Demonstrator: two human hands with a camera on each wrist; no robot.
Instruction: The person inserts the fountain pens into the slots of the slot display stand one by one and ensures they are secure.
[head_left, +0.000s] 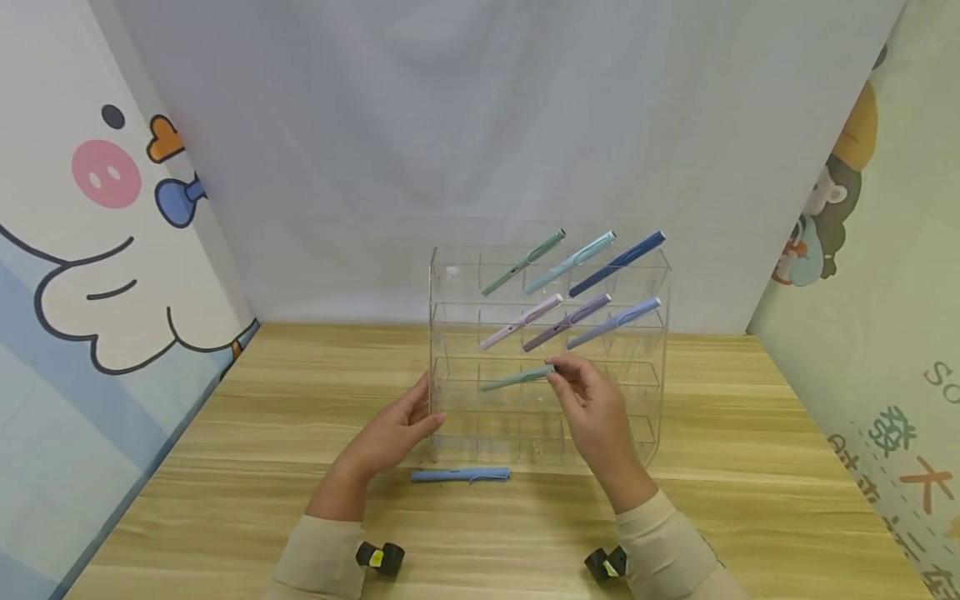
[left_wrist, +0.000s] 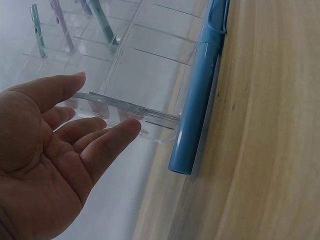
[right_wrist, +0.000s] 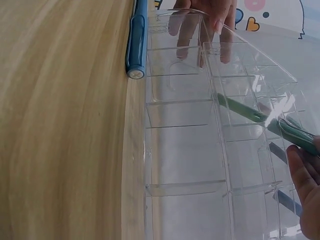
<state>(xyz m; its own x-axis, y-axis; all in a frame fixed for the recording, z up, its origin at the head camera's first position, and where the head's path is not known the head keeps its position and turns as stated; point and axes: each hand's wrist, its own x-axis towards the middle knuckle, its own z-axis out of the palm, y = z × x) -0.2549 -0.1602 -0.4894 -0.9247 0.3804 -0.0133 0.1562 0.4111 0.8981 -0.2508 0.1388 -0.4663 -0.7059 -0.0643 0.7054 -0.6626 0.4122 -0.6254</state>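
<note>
A clear acrylic pen rack [head_left: 455, 392] with tiered compartments stands on the table. My right hand [head_left: 600, 417] pinches a green pen [head_left: 517, 377] near its upper end, between thumb and fingertips. The pen slants, with its lower end in a left compartment of the third row down. At the rack's left side is my left hand [head_left: 393, 433], its fingers extended along the outside of the side panel and its thumb by the front edge. A blue pen [head_left: 461, 475] lies flat on the table before the rack, near the left hand.
The rack's top row holds a green pen [head_left: 522, 263], a light blue pen [head_left: 570, 263] and a dark blue pen [head_left: 617, 265]. Below them lean a pink pen [head_left: 521, 322], a purple pen [head_left: 567, 323] and a lavender pen [head_left: 613, 324]. A white curtain [head_left: 487, 125] hangs behind the wooden table [head_left: 750, 467].
</note>
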